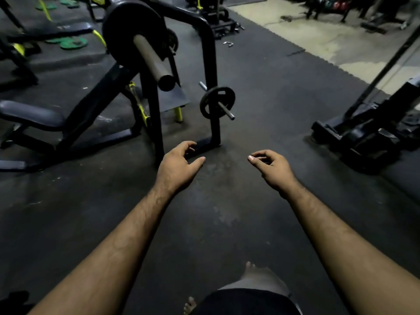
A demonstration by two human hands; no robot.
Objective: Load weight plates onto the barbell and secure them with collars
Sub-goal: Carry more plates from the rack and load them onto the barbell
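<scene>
The barbell's grey sleeve (152, 61) juts toward me from the black bench rack at upper left, with a large black plate (127, 30) sitting on it against the rack. A smaller black plate (216, 102) hangs on a storage peg (226, 110) on the rack's right post. My left hand (178, 165) hovers above the floor below the rack, fingers loosely curled, holding nothing. Further right, my right hand (272, 168) hangs level with it, fingers loosely curled and empty. A metal spring collar (228, 43) lies on the floor far behind the rack.
A padded bench (31, 114) stands at left inside the black rack frame (206, 64). Green plates (73, 43) lie on the floor at upper left. A black machine base (361, 135) sits at right. My bare foot (252, 272) shows at the bottom on the dark rubber flooring.
</scene>
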